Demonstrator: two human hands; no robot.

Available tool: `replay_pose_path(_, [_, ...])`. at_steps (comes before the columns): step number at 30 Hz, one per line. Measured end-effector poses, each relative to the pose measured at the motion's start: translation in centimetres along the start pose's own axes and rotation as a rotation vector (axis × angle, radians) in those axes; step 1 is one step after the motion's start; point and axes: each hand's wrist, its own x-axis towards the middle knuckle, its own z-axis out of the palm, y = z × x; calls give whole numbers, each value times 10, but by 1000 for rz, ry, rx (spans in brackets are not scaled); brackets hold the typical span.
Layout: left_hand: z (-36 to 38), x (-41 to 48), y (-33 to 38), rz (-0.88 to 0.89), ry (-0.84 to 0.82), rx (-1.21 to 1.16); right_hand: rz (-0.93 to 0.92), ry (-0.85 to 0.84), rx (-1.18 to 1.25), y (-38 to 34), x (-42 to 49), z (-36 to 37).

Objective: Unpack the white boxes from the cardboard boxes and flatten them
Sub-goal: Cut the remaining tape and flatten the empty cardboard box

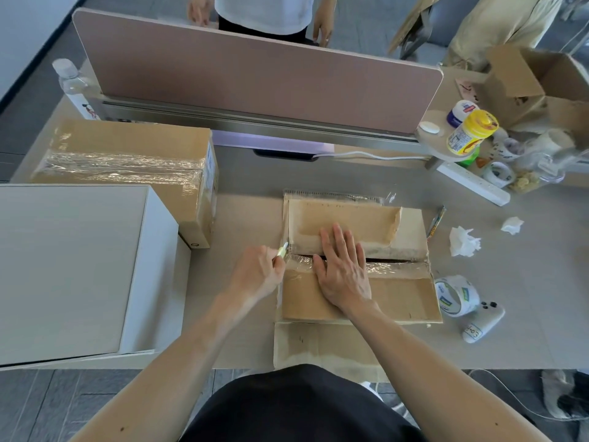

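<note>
the left hand (259, 274) is clenched on a small knife (282, 251) at the taped seam of the cardboard box (357, 295) mid-table, while the right hand (342, 269) lies flat and unclenched just beside the blade. a slip along the tape could nick those fingers (338, 237).

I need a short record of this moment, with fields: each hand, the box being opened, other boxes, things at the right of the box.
left hand: grips a small cutter at the taped seam's left end
right hand: flat, pressing the flaps
cardboard box: centre of table, taped seam partly split
taped box: far left, sealed
white box: near left, closed
right of box: tape roll, crumpled tissue
</note>
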Motion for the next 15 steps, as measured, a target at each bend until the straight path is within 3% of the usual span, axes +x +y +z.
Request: replay_pose_path(15, [-5,-22,5,-38,-29,40,-4,10,-7,0,0,2])
